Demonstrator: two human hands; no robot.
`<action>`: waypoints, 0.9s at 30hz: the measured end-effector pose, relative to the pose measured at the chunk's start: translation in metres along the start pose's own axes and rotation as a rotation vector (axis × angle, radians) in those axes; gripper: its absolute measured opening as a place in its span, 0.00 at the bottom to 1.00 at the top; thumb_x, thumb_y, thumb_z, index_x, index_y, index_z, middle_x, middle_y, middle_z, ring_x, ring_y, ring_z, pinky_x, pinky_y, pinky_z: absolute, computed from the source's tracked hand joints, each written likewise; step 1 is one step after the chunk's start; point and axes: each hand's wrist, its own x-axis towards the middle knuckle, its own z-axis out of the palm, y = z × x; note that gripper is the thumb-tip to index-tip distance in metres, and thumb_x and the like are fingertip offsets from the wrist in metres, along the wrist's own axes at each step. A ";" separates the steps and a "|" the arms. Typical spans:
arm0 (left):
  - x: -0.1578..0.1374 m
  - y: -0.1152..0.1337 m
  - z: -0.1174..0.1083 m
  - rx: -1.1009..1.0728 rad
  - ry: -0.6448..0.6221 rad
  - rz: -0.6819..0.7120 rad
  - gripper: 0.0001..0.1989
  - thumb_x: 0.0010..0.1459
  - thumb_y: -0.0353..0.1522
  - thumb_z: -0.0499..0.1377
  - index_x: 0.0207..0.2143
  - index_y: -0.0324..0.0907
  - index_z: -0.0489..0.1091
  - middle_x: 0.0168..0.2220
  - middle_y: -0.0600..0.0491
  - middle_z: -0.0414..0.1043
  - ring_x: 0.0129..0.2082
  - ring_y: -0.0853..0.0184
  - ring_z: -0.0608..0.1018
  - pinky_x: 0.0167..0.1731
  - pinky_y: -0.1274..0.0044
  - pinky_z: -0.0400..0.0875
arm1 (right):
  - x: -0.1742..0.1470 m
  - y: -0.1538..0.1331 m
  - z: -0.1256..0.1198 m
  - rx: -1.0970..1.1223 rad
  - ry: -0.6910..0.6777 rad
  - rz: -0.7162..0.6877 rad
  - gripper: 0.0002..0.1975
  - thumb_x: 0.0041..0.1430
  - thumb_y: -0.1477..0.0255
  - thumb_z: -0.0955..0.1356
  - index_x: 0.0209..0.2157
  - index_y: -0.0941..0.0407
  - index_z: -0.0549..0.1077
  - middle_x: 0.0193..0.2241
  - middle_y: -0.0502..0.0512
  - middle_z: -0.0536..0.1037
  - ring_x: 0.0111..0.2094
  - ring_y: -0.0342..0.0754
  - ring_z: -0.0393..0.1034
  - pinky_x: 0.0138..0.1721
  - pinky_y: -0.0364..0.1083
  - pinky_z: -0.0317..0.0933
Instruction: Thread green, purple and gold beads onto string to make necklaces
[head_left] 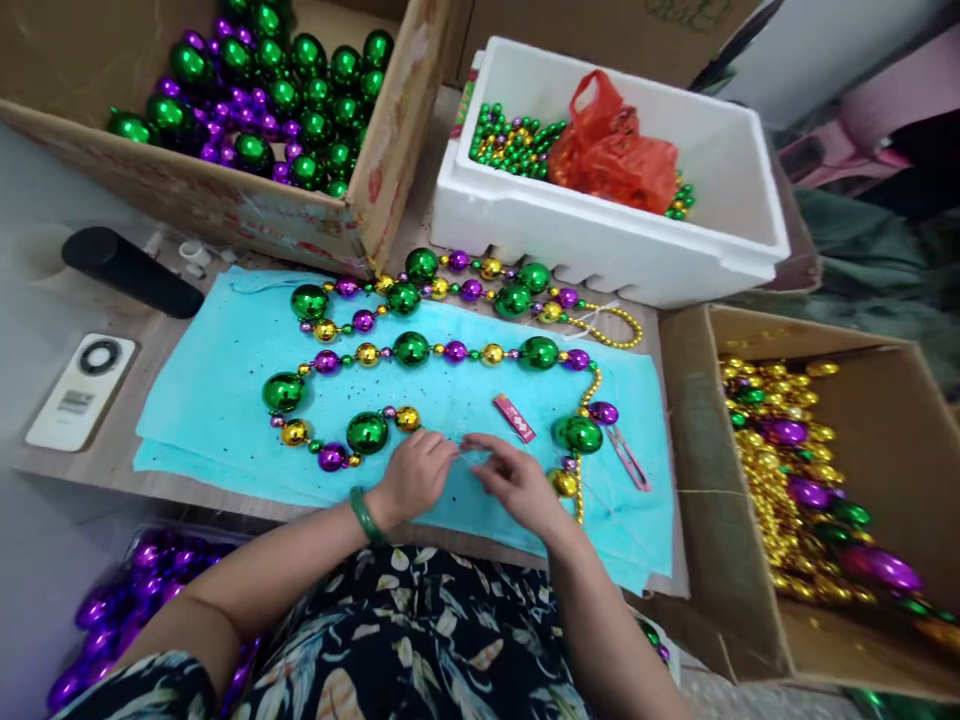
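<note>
My left hand (421, 472), with a green bangle on the wrist, pinches the end of a bead garland (367, 432) beside a gold bead. Close by on the right, the fingers of my right hand (516, 482) are bent together around a thin clear thread (475, 456) that runs between both hands. The garland of green, purple and gold balls curves over a turquoise cloth (225, 400). Beyond it lies a second bead garland (403, 298) ending in a loop of small gold beads. A pink packet (514, 418) and pink thread snips (628, 458) lie right of the garland's middle.
A cardboard box (247, 210) of green and purple balls stands back left. Behind the cloth is a white foam box (600, 235) with beads and a red bag. Another cardboard box (720, 560) holds gold beads at right. A black cylinder (131, 270) and white device (82, 390) lie left.
</note>
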 end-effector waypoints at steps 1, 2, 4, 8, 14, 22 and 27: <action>0.000 -0.001 -0.001 -0.033 0.036 -0.005 0.11 0.65 0.31 0.47 0.38 0.41 0.69 0.33 0.51 0.69 0.35 0.65 0.69 0.36 0.73 0.66 | -0.003 -0.001 0.005 0.023 -0.028 0.009 0.18 0.54 0.69 0.66 0.48 0.57 0.71 0.26 0.50 0.75 0.20 0.41 0.60 0.23 0.41 0.58; 0.000 -0.001 -0.001 -0.053 0.068 -0.010 0.11 0.65 0.31 0.47 0.38 0.41 0.69 0.33 0.51 0.69 0.35 0.66 0.69 0.37 0.73 0.66 | -0.004 -0.002 0.008 0.027 -0.027 0.013 0.17 0.54 0.69 0.67 0.46 0.58 0.73 0.24 0.49 0.73 0.21 0.41 0.60 0.23 0.41 0.57; 0.000 -0.001 -0.002 -0.058 0.103 -0.010 0.11 0.65 0.32 0.48 0.37 0.41 0.70 0.33 0.51 0.70 0.35 0.66 0.69 0.37 0.73 0.67 | -0.005 -0.004 0.011 0.007 0.027 0.015 0.12 0.54 0.68 0.67 0.39 0.58 0.75 0.20 0.47 0.70 0.21 0.41 0.59 0.24 0.41 0.56; -0.002 0.003 -0.005 -0.012 0.129 0.039 0.10 0.64 0.31 0.50 0.36 0.42 0.71 0.31 0.51 0.70 0.36 0.65 0.70 0.39 0.72 0.68 | -0.008 -0.004 0.001 -0.030 0.055 -0.006 0.09 0.56 0.67 0.65 0.30 0.57 0.75 0.18 0.47 0.66 0.21 0.41 0.57 0.24 0.41 0.52; -0.012 0.016 -0.010 0.098 0.180 0.067 0.07 0.61 0.30 0.54 0.38 0.43 0.71 0.41 0.52 0.74 0.47 0.62 0.69 0.46 0.68 0.64 | -0.022 -0.006 -0.021 -0.035 0.113 -0.040 0.12 0.58 0.64 0.64 0.29 0.56 0.73 0.15 0.45 0.59 0.19 0.41 0.53 0.23 0.41 0.49; -0.018 0.019 -0.011 0.233 0.135 0.055 0.07 0.62 0.31 0.53 0.38 0.44 0.71 0.40 0.52 0.75 0.51 0.60 0.70 0.50 0.62 0.55 | -0.021 -0.004 -0.022 -0.243 0.260 0.036 0.11 0.56 0.66 0.62 0.27 0.55 0.72 0.15 0.47 0.64 0.19 0.43 0.59 0.22 0.41 0.50; -0.015 0.017 -0.007 0.326 0.008 0.064 0.06 0.63 0.32 0.52 0.36 0.43 0.68 0.37 0.52 0.72 0.49 0.61 0.68 0.50 0.64 0.57 | -0.015 0.004 -0.015 -0.422 0.234 0.141 0.11 0.55 0.66 0.61 0.28 0.54 0.72 0.17 0.50 0.70 0.20 0.48 0.65 0.23 0.43 0.52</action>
